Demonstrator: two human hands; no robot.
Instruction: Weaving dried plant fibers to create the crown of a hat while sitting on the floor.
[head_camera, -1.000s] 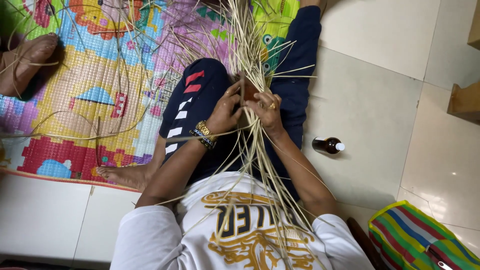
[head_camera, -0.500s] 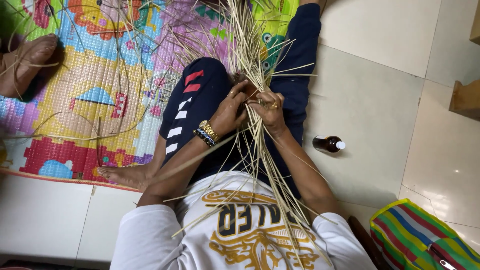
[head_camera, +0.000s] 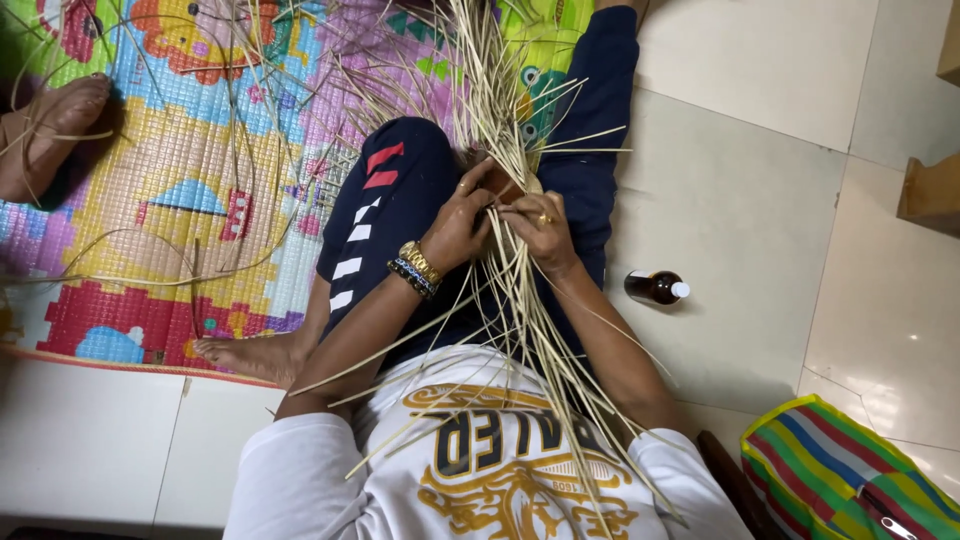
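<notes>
Head view, looking down. Our left hand (head_camera: 455, 222) and right hand (head_camera: 540, 228) meet over our lap, each pinching thin pale straw strands (head_camera: 500, 110) that fan outward across our dark trousers (head_camera: 400, 200) and back over our white shirt (head_camera: 470, 470). Both hands are closed on the strands, fingertips nearly touching. A beaded bracelet (head_camera: 415, 270) circles the left wrist. The colourful play mat (head_camera: 170, 200) lies under our legs; a small brown bottle (head_camera: 655, 288) rests on the tiled floor (head_camera: 760, 200) near the right forearm. A striped bag (head_camera: 840, 480) sits at the floor's near right corner.
</notes>
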